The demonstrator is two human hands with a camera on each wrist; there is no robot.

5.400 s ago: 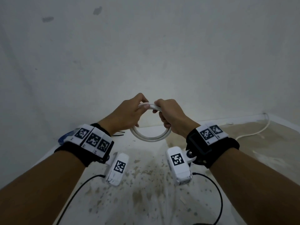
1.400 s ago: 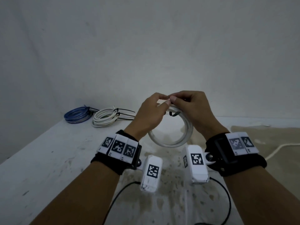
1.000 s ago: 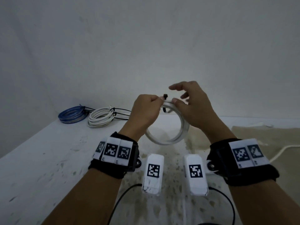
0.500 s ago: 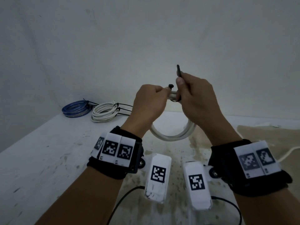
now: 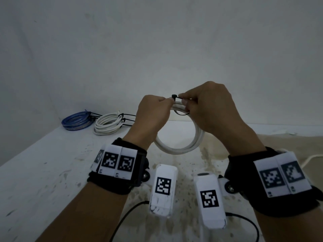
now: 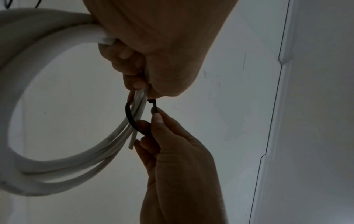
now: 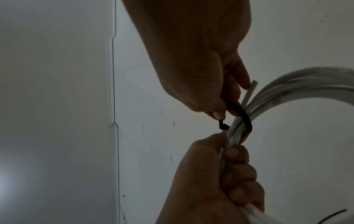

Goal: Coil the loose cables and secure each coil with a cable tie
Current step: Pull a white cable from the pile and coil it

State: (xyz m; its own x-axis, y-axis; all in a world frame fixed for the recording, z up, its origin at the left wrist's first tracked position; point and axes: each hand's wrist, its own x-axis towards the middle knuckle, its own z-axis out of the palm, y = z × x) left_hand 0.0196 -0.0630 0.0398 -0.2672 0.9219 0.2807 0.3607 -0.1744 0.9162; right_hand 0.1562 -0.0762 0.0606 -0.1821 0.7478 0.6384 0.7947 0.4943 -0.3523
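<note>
A white cable coil [image 5: 180,149] hangs in the air in front of me above the table. My left hand [image 5: 167,104] grips the coil's top strands in a fist, also seen in the left wrist view [image 6: 138,71]. A black cable tie [image 5: 181,113] loops loosely under those strands, with its head [image 5: 174,96] standing on top. My right hand [image 5: 183,100] pinches the tie's strap right beside the head. The right wrist view shows the tie [image 7: 247,119] curving round the strands, and a short free cable end [image 7: 250,89] sticking out beside it.
At the back left of the white table [image 5: 43,172] lie a blue coil [image 5: 76,120] and a white coil [image 5: 108,125], both bound with black ties. A loose white cable [image 5: 311,158] runs along the right edge. A plain wall stands close behind.
Half a second ago my right hand held the tie's tail upright above the coil. It has come down, and the strap now meets the tie's head. My left hand keeps its grip.
</note>
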